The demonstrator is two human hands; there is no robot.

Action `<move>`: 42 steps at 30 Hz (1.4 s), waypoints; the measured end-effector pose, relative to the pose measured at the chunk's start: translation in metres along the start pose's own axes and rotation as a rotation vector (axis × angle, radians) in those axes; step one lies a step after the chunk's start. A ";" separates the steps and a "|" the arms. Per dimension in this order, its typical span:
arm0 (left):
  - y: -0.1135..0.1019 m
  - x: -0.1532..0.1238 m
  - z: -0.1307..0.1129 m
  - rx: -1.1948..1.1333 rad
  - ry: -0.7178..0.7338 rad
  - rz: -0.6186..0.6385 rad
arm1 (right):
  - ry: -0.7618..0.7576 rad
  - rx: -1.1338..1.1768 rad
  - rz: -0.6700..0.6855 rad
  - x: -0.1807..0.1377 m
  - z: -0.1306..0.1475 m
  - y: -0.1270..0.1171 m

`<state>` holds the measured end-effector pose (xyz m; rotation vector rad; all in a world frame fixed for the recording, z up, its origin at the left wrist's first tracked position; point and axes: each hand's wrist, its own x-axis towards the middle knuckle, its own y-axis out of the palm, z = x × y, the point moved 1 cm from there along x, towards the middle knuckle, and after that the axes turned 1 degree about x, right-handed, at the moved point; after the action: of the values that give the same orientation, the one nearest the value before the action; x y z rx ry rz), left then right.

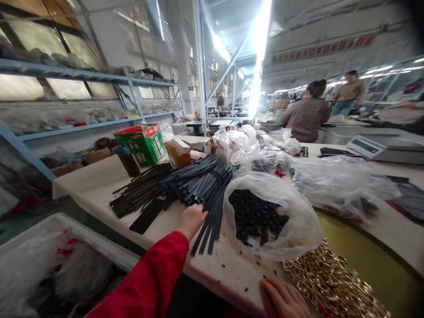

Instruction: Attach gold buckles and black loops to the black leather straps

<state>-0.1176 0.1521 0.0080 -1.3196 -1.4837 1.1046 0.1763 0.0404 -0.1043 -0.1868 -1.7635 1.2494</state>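
My left hand point(191, 221), in a red sleeve, is closed at the near edge of a large bundle of long, flat black strips point(212, 190). Its fingers are curled against the strips, and the exact grip is partly hidden. Low in the view, my right hand point(284, 298) rests near the table's front edge with fingers stretched out and nothing visible in it. Between the hands and farther back, an open clear plastic bag point(306, 221) holds many small black pieces point(255, 214). A pile of gold-coloured metal pieces point(334, 278) lies right of my right hand.
Brown strips point(142, 187) lie left of the bundle, near a green carton point(142, 145) and a dark bottle point(127, 162). Plastic bags point(344, 181) and a scale point(374, 145) stand to the right. A white bin point(62, 221) is lower left. Co-workers point(306, 112) are behind.
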 end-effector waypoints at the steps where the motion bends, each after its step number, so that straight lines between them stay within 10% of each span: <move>1: 0.004 0.009 -0.008 -0.013 -0.023 0.014 | 0.017 0.009 -0.006 0.001 0.001 -0.002; 9: -0.006 0.009 -0.017 -0.405 -0.192 0.233 | 0.186 0.244 -0.099 0.014 0.011 -0.023; 17: 0.027 -0.104 -0.078 -0.926 -0.124 0.659 | 0.779 1.107 0.232 0.058 0.033 -0.030; 24: 0.037 -0.103 -0.074 -1.308 -0.294 0.549 | 1.060 1.454 0.402 0.036 0.065 -0.012; 30: 0.012 -0.052 -0.066 -1.406 -0.301 0.328 | 0.652 1.190 0.679 0.055 0.061 -0.056; 33: 0.003 -0.056 -0.071 -1.350 -0.220 0.443 | 0.607 0.650 0.381 0.086 0.008 -0.061; 42: 0.009 -0.090 -0.085 -1.170 -0.181 0.760 | 0.605 0.224 0.400 0.131 -0.061 0.008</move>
<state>-0.0258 0.0699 0.0180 -2.8129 -1.9021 0.7352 0.1467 0.1606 -0.0300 -0.7332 -1.0846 1.4651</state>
